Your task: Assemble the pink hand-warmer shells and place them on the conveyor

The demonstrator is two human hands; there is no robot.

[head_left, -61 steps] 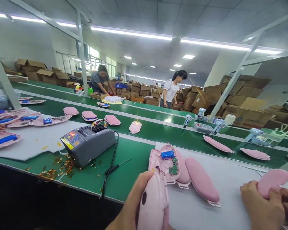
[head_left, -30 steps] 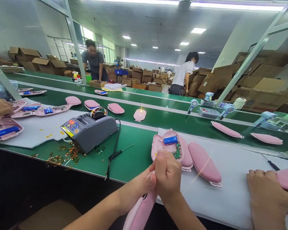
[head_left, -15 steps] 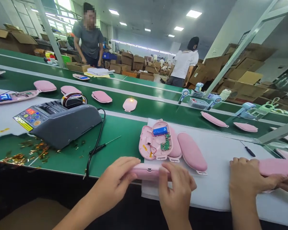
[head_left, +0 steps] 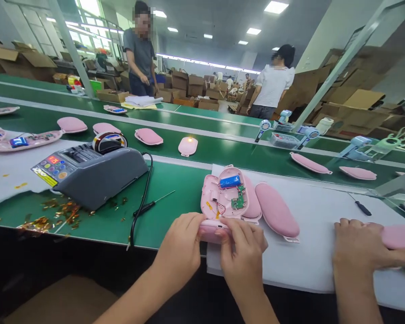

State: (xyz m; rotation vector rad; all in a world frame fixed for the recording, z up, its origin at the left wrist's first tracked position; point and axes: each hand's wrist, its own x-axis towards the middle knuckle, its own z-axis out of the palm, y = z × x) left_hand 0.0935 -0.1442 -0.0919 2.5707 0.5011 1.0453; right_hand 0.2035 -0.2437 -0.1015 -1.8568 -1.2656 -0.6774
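Between my two hands, at the bench's front edge, is a closed pink oval case (head_left: 213,232) with a small port in its rim. My left hand (head_left: 184,238) grips its left end, fingers on top. At the other end, my right hand (head_left: 242,245) pinches it with thumb and fingers. Just behind lies an opened pink case (head_left: 207,193), showing a blue battery (head_left: 230,181), a green circuit board (head_left: 238,198) and thin wires. Beside it on the white sheet rest another pink case (head_left: 254,204), partly covered, and a long pink case (head_left: 279,211).
A grey tape dispenser (head_left: 101,175) stands left, with its black cable (head_left: 145,193), a screwdriver (head_left: 148,207) and gold tape scraps (head_left: 64,216). At right, a co-worker's hand (head_left: 357,243) holds a pink case (head_left: 400,237) near a second screwdriver (head_left: 362,208). Handheld fans (head_left: 263,128) stand farther back.
The held case has turned, so its port now faces more to the right, and my hands are closer together. The view has shifted slightly. Two people in the background have changed posture.
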